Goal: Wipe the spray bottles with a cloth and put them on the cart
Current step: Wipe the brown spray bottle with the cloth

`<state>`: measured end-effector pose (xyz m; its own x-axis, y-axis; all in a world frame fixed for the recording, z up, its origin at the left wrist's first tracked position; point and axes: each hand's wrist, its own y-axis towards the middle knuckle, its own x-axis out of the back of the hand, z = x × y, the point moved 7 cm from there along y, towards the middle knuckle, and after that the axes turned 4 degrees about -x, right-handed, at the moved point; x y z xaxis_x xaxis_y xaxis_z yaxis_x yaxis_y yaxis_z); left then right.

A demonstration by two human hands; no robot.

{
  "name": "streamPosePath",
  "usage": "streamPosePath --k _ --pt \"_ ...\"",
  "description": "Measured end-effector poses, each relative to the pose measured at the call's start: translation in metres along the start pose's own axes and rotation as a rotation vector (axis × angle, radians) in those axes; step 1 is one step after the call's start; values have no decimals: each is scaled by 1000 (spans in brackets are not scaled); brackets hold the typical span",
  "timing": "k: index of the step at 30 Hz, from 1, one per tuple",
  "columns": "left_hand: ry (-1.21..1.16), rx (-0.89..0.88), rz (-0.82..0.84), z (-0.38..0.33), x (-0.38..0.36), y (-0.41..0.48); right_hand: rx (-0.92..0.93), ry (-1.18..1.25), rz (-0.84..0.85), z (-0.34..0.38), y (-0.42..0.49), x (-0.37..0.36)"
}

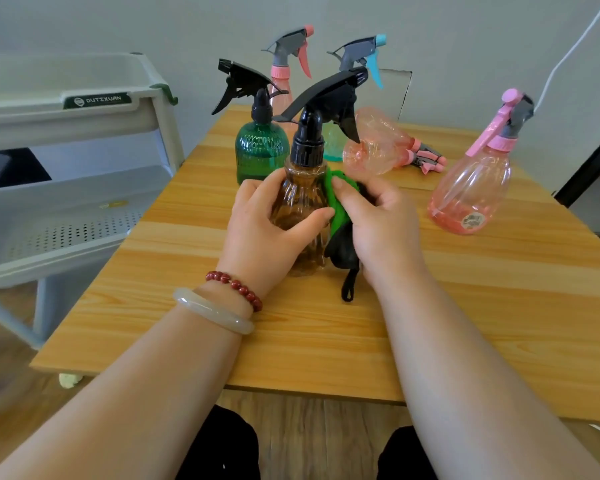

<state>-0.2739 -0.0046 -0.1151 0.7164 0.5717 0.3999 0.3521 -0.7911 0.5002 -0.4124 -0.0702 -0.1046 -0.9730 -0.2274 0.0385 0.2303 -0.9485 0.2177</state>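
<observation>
While upright, amber bottle (pixel 297 199) (cloth (pixel 338 211) touching)

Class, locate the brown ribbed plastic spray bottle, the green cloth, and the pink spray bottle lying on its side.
brown ribbed plastic spray bottle (pixel 300 202): head view, ribbed body
green cloth (pixel 340 225): head view, lower fold
pink spray bottle lying on its side (pixel 374 147): head view, body

Both forearms are bare all the way down to the lower edge of the view. At 7 o'clock from the left hand (pixel 264 233), the wrist carries a bead bracelet (pixel 236 289) of round, glossy dark-red beads. Just beyond it, again toward 7 o'clock, sits a thick, smooth bangle (pixel 212 311), pale, milky and slightly translucent. At 6 o'clock, between the arms, both knees show in black trousers (pixel 222 445).
</observation>
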Motion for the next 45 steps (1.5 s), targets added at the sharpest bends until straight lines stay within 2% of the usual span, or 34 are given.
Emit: streamPosePath --k 2,4,6,8,10,12,14,16,18,20,23,24,26,28,30,32,35,36,38,42,44,45 --pt "7 6 0 1 0 0 -42 -278 -15 -8 5 4" --pt "2 10 1 1 0 0 -208 -524 -2 -20 8 9" --pt "-2 9 2 0 0 0 -281 -588 -3 -27 8 12" --pt "-1 1 -7 0 1 0 -179 -462 -36 -20 8 9" --pt "7 -17 -11 -2 0 0 -22 -111 -42 -5 2 2" --pt "20 -31 -8 -3 0 0 99 39 -10 2 -1 -1" --pt "19 -23 5 -2 0 0 34 -105 5 -4 2 -1" --pt "-19 -4 12 0 0 0 -153 -370 3 -16 6 6" --pt "-89 30 -5 2 2 -1 -283 -509 12 -28 7 12" --pt "-157 70 -10 4 2 -2 -218 -455 -18 -25 7 10" --pt "-241 92 35 4 -3 -3 -44 3 -36 -9 3 2" --pt "-235 92 51 4 -5 -3 9 49 -21 -3 2 2" --pt "-156 70 70 3 -7 -3 8 -98 9 -3 3 2" --pt "-57 56 74 3 -7 -3 -145 -381 30 -14 6 5" --pt "-30 67 66 3 -6 -2 -252 -533 36 -23 7 10" --pt "-28 54 59 2 -4 -1 -166 -466 2 -18 7 9" --pt "-34 11 46 -4 -1 -2 -19 -49 -37 -5 4 6" --pt "-50 15 41 -5 -1 -3 4 -2 -36 -4 5 6" --pt "-73 36 29 -4 0 -3 -7 -92 -15 -5 6 5" --pt "-102 59 41 -1 0 -3 -251 -502 30 -22 8 13" --pt "-113 56 45 -1 -1 -4 -246 -544 17 -21 7 13" --pt "-117 53 45 -1 -1 -4 -206 -482 -1 -18 6 11"
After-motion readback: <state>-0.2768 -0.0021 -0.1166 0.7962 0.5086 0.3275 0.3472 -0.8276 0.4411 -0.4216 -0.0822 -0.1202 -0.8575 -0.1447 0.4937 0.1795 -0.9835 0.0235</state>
